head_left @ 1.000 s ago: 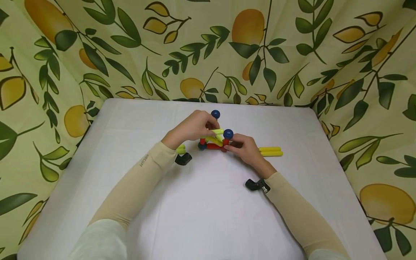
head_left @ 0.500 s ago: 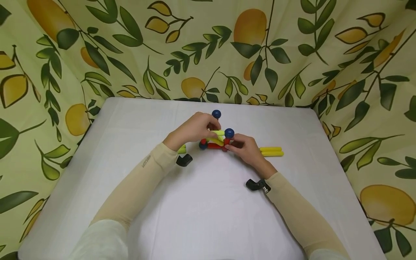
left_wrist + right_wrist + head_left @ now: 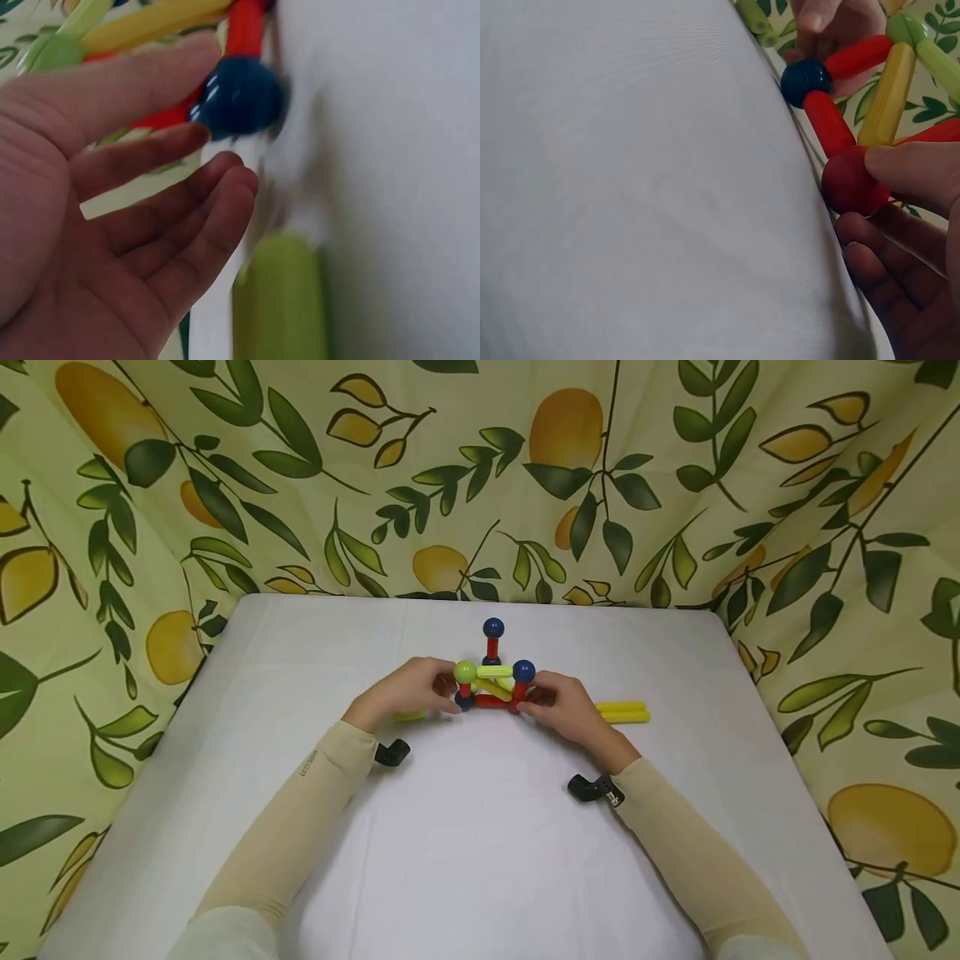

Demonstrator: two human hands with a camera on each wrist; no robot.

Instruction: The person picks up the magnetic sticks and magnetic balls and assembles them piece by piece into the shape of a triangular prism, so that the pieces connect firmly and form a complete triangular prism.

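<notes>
A frame of magnetic rods and balls stands on the table (image 3: 480, 827). At its front, a light green rod (image 3: 495, 672) spans from a green ball (image 3: 466, 672) to an upper blue ball (image 3: 523, 671). Low on the left, my left hand (image 3: 414, 686) has its thumb and index fingertip around a lower blue ball (image 3: 241, 97). My right hand (image 3: 558, 697) pinches the red ball (image 3: 851, 182) at the lower right corner. A yellow rod (image 3: 889, 94) slants up from that red ball to a green ball (image 3: 907, 28).
Yellow rods (image 3: 622, 712) lie beside the right hand. Green rods (image 3: 279, 300) lie by the left hand, partly hidden in the head view. A blue ball (image 3: 493, 627) tops a red upright at the frame's back. A fruit-patterned curtain (image 3: 442, 485) surrounds the table.
My left hand has let go of the frame's upper part and moved down and left to the lower blue ball, uncovering the green ball. The right hand stays in place.
</notes>
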